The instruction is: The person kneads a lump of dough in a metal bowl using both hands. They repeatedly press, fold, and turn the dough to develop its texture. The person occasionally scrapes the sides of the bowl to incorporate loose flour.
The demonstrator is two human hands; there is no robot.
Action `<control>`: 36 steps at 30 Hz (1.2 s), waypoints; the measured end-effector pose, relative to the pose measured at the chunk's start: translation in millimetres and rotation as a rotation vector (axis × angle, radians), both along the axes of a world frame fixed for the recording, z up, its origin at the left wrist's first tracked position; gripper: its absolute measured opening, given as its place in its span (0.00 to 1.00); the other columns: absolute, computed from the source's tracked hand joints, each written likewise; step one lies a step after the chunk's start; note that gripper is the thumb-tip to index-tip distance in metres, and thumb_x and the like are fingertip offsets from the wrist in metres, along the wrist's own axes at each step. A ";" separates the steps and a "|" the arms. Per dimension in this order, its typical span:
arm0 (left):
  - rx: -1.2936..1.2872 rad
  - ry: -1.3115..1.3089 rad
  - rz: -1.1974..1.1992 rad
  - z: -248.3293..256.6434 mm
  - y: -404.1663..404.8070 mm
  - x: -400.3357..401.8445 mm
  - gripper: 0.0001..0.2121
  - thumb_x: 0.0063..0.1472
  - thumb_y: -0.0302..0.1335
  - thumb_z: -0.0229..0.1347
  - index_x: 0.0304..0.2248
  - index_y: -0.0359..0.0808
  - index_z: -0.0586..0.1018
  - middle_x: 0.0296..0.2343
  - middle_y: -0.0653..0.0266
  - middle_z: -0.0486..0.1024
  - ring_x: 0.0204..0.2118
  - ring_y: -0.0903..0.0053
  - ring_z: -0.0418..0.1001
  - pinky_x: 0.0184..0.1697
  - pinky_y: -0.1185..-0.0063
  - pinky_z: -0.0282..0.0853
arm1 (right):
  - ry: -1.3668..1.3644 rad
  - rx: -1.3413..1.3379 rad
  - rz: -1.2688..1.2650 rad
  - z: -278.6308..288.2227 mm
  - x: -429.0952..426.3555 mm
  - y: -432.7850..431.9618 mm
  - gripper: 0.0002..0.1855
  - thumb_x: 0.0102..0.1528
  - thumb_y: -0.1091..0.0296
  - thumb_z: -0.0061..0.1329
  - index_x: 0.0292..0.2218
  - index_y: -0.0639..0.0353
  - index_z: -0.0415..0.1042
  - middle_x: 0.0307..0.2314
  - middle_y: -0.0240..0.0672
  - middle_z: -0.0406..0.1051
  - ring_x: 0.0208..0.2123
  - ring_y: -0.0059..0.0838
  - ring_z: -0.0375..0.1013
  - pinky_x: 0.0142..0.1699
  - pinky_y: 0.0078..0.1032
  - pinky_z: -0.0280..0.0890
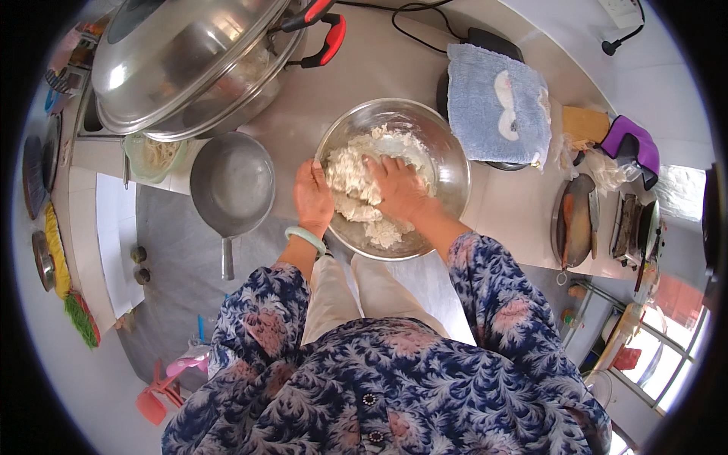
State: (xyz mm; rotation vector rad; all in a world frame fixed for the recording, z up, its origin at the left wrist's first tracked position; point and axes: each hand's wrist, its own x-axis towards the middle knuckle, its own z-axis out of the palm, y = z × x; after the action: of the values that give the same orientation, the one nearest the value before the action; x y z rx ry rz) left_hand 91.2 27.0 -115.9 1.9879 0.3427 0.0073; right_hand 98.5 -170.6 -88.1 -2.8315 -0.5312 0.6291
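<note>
A wide stainless steel bowl (449, 170) stands at the counter's front edge, holding shaggy, flaky dough (355, 173) with some loose pale flour. My left hand (314, 193), with a pale green bangle at the wrist, grips the bowl's left rim, thumb up at the edge. Inside the bowl, my right hand (400, 187) presses on the dough with its fingers spread; the fingertips are partly sunk in it or hidden.
A metal saucepan (233, 185) sits left of the bowl, its handle over the edge. Behind it stands a large lidded steamer pot (187, 68). A blue cloth (483, 108) covers a dark appliance at right. Knives and a wooden board (580, 222) lie farther right.
</note>
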 end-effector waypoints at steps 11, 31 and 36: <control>0.117 -0.081 0.001 -12.3 9.5 1.3 0.16 0.70 0.35 0.40 0.41 0.30 0.73 0.38 0.45 0.73 0.42 0.47 0.69 0.44 0.62 0.65 | 0.278 0.453 -0.855 -1.3 15.9 -60.8 0.31 0.55 0.51 0.52 0.51 0.68 0.68 0.41 0.50 0.74 0.45 0.41 0.74 0.51 0.29 0.66; 0.104 -0.116 0.010 -20.2 8.3 6.8 0.15 0.70 0.35 0.41 0.37 0.31 0.73 0.35 0.45 0.73 0.39 0.46 0.70 0.41 0.60 0.66 | 0.334 0.099 -0.230 57.7 -42.1 -19.0 0.28 0.56 0.55 0.51 0.52 0.66 0.64 0.46 0.56 0.69 0.47 0.51 0.71 0.50 0.41 0.66; 0.099 -0.127 0.024 -17.0 5.3 7.6 0.14 0.69 0.33 0.42 0.37 0.31 0.73 0.35 0.46 0.73 0.39 0.47 0.69 0.42 0.60 0.65 | 0.287 -0.103 -0.257 32.1 -59.1 12.4 0.35 0.50 0.50 0.58 0.47 0.71 0.63 0.42 0.60 0.69 0.47 0.53 0.71 0.50 0.41 0.66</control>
State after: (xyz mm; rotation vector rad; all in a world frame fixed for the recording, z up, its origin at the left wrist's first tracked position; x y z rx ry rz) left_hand 98.8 32.2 -132.9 2.0698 0.2890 0.1681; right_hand 39.4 -158.3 -56.0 -2.7645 -0.0868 1.0103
